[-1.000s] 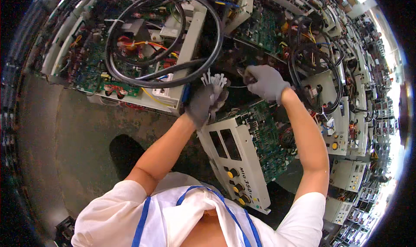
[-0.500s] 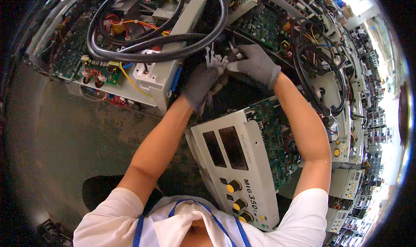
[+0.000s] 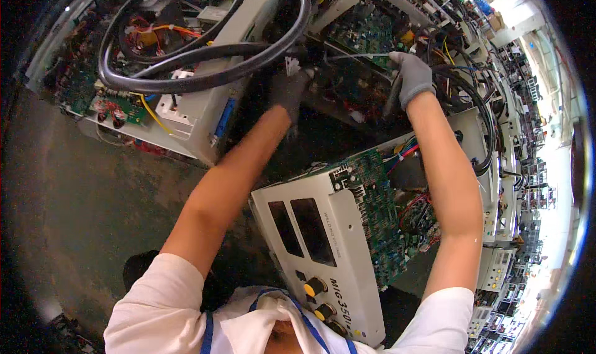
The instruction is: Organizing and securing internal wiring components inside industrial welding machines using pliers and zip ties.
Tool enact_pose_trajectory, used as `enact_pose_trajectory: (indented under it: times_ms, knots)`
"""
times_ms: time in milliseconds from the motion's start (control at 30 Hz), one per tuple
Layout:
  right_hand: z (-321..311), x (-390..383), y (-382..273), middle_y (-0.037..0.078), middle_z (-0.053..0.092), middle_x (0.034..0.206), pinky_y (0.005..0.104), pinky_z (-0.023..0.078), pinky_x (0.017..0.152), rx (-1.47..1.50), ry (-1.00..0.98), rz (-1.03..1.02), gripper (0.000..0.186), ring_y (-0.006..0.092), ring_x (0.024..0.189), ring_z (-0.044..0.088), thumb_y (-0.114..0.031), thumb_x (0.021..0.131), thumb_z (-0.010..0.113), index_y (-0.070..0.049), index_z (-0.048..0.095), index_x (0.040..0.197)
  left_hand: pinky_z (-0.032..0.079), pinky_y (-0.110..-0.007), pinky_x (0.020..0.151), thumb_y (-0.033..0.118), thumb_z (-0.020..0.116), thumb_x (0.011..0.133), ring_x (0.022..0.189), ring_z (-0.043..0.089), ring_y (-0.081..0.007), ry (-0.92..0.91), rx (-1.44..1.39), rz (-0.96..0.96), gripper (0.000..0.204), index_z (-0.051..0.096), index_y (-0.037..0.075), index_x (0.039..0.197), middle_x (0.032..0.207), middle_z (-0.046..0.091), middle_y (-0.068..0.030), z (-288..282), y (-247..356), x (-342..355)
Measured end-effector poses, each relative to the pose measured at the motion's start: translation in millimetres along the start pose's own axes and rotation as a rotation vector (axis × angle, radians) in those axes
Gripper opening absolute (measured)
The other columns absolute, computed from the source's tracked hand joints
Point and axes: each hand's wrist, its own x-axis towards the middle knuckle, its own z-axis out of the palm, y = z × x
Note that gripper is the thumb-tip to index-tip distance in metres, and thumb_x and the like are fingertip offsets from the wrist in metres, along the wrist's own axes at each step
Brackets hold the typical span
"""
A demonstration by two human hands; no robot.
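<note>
My left hand (image 3: pixel 289 92), in a grey glove, is closed round a bundle of white cable ties (image 3: pixel 292 66), whose ends stick up above the fingers. It is partly in shadow and blurred. Off to the right, my gloved right hand (image 3: pixel 415 79) pinches the end of a pale cable tie (image 3: pixel 366 55) that stretches leftward, nearly straight. A dark elongated thing (image 3: pixel 392 98) hangs below that hand's fingers; its kind is unclear. Nearest me stands a welding machine with a white front panel (image 3: pixel 323 230), two dark display windows and black-and-yellow knobs. Its green circuit board (image 3: pixel 380 230) lies exposed.
Another opened machine (image 3: pixel 205 121) stands at the left, with a thick black cable (image 3: pixel 186 84) coiled over it. Further open chassis and circuit boards (image 3: pixel 366 31) lie beyond my hands. Black cables (image 3: pixel 487 136) loop at the right, beside rows of similar units.
My right hand has moved right, away from the left, and a cable tie now stretches from it. My left hand keeps the bundle. The whole view has shifted slightly.
</note>
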Motion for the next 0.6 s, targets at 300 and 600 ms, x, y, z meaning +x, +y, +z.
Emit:
enact_pose_trajectory:
  times_ms: [300, 600]
  knots:
    - [15, -23, -10, 0.006, 0.060, 0.068, 0.0319, 0.038, 0.052, 0.113, 0.164, -0.007, 0.015, 0.0162, 0.054, 0.049, -0.014, 0.075, 0.064, 0.001, 0.065, 0.075, 0.043, -0.040, 0.083, 0.033, 0.060, 0.081, 0.096, 0.057, -0.0314, -0.016, -0.011, 0.217, 0.051, 0.051, 0.000, 0.119, 0.104, 0.061, -0.0169, 40, -37, -1]
    - [-2, -27, -3, 0.004, 0.060, 0.070, 0.0307, 0.042, 0.060, -0.089, 0.358, -0.539, 0.014, 0.0146, 0.062, 0.053, -0.013, 0.071, 0.066, 0.001, 0.063, 0.075, 0.049, -0.047, 0.072, 0.020, 0.053, 0.083, 0.080, 0.063, -0.0345, -0.273, 0.785, 0.562, 0.048, 0.045, 0.016, 0.130, 0.092, 0.063, -0.0184, 58, 12, -14]
